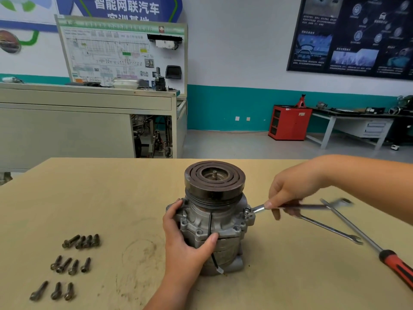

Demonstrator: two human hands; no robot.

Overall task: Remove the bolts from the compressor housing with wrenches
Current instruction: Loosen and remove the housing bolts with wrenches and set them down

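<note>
Compressor housing (212, 222) stands upright on the table (111, 198), pulley on top. Your left hand (185, 238) wraps its near side, and your right hand (288, 193) grips a wrench (259, 208) whose ring end sits on the housing's right flange. Right of the housing lie a spare wrench (330, 229) and a red-handled screwdriver (395, 262); left of it, loose bolts (73, 265) in three rows.

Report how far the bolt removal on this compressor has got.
Done: eleven loose bolts lie in three groups on the table. In hand: the right hand holds a wrench on a bolt at the right flange of the compressor while the left hand grips its body. Left: that bolt at least; whether the front flange holds more is unclear.
</note>
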